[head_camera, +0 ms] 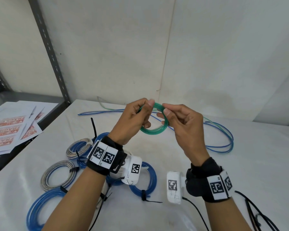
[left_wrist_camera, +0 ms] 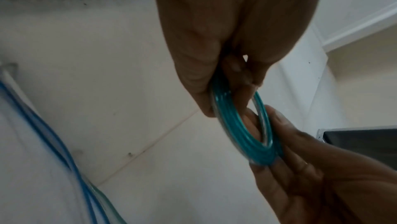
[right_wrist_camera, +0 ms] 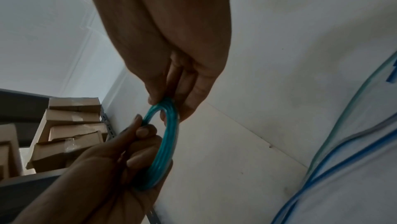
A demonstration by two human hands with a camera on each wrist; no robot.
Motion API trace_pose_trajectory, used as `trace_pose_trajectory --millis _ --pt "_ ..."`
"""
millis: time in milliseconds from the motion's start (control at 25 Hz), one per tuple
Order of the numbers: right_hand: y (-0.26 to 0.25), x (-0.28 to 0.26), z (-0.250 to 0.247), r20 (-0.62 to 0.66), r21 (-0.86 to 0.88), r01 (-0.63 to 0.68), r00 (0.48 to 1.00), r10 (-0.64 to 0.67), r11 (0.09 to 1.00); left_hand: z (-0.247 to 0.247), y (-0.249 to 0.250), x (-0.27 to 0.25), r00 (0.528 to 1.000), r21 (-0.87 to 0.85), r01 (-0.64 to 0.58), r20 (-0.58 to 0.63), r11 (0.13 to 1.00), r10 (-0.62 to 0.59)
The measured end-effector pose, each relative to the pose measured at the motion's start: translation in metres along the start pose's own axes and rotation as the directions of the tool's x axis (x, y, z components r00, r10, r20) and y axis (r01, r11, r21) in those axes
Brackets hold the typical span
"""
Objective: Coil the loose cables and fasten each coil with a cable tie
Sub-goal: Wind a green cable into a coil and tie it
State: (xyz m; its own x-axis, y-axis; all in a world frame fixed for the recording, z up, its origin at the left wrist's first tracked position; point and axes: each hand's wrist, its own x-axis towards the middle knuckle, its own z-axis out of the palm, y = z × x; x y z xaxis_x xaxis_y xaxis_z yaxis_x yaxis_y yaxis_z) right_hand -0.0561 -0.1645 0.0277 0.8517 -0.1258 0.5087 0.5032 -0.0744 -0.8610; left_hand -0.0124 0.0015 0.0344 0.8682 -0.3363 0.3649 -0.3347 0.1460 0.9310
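From the head view, I've got the green coil [head_camera: 154, 129] up in the air above the table [head_camera: 240, 172], my left hand [head_camera: 132, 120] curled around its left side with thumb on top, my right hand [head_camera: 182, 124] pinching its right side between thumb and fingers. The ring stands roughly upright, its flat face turned toward me, long axis running left to right; the top arc is hidden behind my thumbs. A thin green tail [head_camera: 213, 122] trails from behind my right hand over the loose blue cable [head_camera: 223, 144] sprawled on the table. Down near my wrists lie tied coils: silver ones [head_camera: 57, 175] and blue ones [head_camera: 143, 179], with black cable ties [head_camera: 145, 197] around them, partly covered by my forearms. Fragile labels [head_camera: 8, 130] sit on the shelf at left. Left wrist view now: the green coil [left_wrist_camera: 242, 131] seen almost edge-on, a narrow oval slanting down and right, my left hand [left_wrist_camera: 214, 58] gripping its upper end, my right hand [left_wrist_camera: 300, 168] cupping the lower end; it's blurry and the strands can't be counted. Right wrist view: the green coil [right_wrist_camera: 165, 142] again a slim oval, near vertical, my right hand [right_wrist_camera: 171, 66] pinching the top, my left hand [right_wrist_camera: 111, 163] wrapped round the lower part, hiding the bottom arc. Cardboard boxes [right_wrist_camera: 68, 131] are stacked at left.
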Motion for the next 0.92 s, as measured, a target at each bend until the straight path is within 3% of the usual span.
trace_pose_trajectory --millis 80,240,400,720,840,920 --pt "-0.001 0.0 0.003 0.022 0.055 -0.023 1.0 0.022 0.998 0.002 0.0 0.001 0.999 -0.106 -0.012 -0.033 0.994 0.008" --pt "0.0 -0.003 0.008 -0.105 0.132 -0.016 0.994 0.03 0.991 0.005 -0.001 0.004 0.997 -0.245 -0.022 -0.072 0.969 0.004" --pt "0.007 -0.006 0.018 -0.058 0.134 -0.037 0.997 0.045 0.99 0.008 -0.005 0.007 0.985 -0.386 -0.054 -0.172 0.921 -0.014" --pt "0.013 -0.006 0.018 -0.11 0.058 -0.043 0.993 0.049 0.997 0.02 -0.012 0.007 0.974 -0.442 -0.082 -0.225 0.893 -0.022" --pt "0.007 -0.007 0.008 -0.089 0.045 -0.119 0.988 0.122 0.992 0.025 -0.013 0.002 0.978 -0.452 -0.01 -0.189 0.892 -0.085" --pt "-0.003 -0.003 -0.009 -0.026 0.003 -0.13 0.991 0.13 0.992 0.023 -0.006 0.003 0.973 -0.441 0.158 -0.082 0.884 -0.215"
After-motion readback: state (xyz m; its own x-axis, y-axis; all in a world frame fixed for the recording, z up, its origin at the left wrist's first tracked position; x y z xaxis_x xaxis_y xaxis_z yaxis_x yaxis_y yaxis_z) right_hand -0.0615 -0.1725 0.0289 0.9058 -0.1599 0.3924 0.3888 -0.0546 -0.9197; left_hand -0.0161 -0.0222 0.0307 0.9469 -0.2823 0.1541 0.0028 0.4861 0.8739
